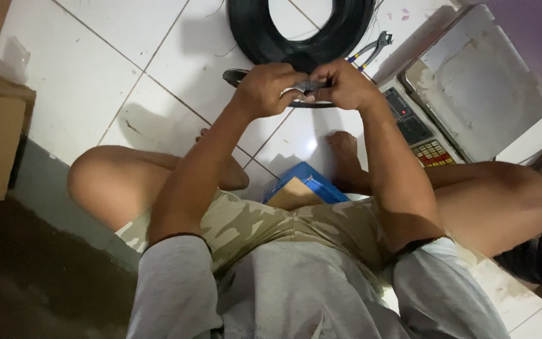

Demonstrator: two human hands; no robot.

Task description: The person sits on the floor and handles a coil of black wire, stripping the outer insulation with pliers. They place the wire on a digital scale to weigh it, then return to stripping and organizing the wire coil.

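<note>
Both arms stretch forward, elbows bent. The left hand (270, 89) and right hand (344, 85) meet knuckle to knuckle, fingers pinched tight on a small loop of thin black wire (305, 94). Big black wire coil (301, 28) lies just beyond on the white tiled floor (95, 69).

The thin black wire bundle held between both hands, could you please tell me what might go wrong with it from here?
1. The thin black wire bundle is pinched between the left hand and right hand; loose ends could prick bare fingers.
2. The large black wire coil lies right behind, so strands may tangle.
3. The blue-handled pliers lie near the bare foot.
</note>
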